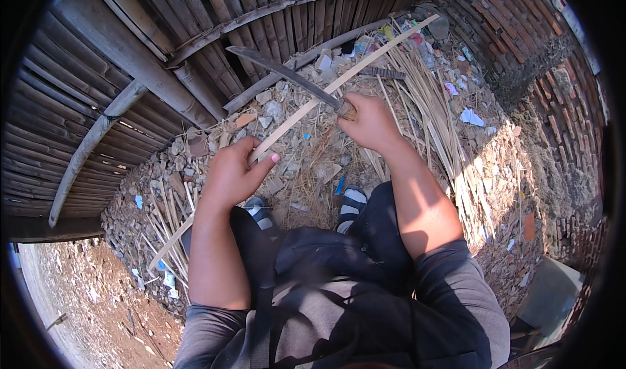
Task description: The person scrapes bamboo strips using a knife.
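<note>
A long, pale bamboo strip (352,72) slants across the view from lower left to upper right. My left hand (236,171) grips it, thumb on one side and fingers on the other; its lower end runs on beneath my left forearm. In my right hand (370,122) is the wooden handle of a machete (287,73), fingers wrapped round it. The dark blade points to the upper left and crosses the strip; I cannot tell how deeply its edge bears on the wood.
Cut bamboo strips (433,118) lie heaped at the right, with a smaller bunch (171,216) at the left. Rubble and litter cover the ground round my sandalled feet (352,203). A bamboo wall (59,121) closes the left and far side; a brick wall (554,108) stands right.
</note>
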Motion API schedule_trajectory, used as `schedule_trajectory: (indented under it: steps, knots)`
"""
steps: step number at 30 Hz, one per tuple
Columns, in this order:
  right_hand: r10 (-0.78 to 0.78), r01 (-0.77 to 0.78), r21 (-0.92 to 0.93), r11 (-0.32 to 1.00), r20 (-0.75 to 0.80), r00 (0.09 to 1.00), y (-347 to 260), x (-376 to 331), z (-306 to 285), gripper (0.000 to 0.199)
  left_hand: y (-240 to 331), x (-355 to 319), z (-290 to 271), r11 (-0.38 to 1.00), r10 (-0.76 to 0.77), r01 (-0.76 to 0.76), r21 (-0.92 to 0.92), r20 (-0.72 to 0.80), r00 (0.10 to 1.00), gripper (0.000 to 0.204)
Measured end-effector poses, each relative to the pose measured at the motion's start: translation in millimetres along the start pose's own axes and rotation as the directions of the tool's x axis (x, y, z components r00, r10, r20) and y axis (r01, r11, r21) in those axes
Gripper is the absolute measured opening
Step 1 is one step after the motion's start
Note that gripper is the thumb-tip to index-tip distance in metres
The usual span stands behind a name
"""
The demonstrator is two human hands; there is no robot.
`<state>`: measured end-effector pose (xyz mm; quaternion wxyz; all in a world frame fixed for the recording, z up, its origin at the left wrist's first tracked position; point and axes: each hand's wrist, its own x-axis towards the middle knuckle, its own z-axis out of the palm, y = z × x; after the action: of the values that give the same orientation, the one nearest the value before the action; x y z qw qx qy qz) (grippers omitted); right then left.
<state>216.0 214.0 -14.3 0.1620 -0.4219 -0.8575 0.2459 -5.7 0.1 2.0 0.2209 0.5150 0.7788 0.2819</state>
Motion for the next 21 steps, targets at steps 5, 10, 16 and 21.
schedule_trajectory:
  steps: [5, 10, 16, 21]
  knots:
    - [-0.238, 0.26, -0.118, 0.959, 0.172, 0.956, -7.8, -1.4, 5.6, 0.046, -0.9, -2.9, -1.0, 1.0, 0.005, -0.005, 0.028, 0.002, 1.0, 0.034]
    - [0.082, -0.082, 0.024, 0.996, -0.008, 0.997, 32.0, 18.9, -13.3, 0.049, 1.4, 0.1, -2.1, 1.0, 0.013, -0.013, 0.017, 0.014, 1.0, 0.036]
    - [-0.15, 0.152, -0.03, 0.988, 0.064, 0.987, -2.8, -1.9, 2.1, 0.038, 1.6, 0.2, 3.3, 0.999, 0.04, -0.04, 0.013, -0.017, 0.999, 0.037]
    - [-0.383, 0.404, -0.084, 0.911, 0.194, 0.903, -30.6, -12.8, 8.4, 0.035, -1.2, -2.9, 0.5, 0.997, 0.059, -0.06, -0.042, -0.033, 0.998, 0.035]
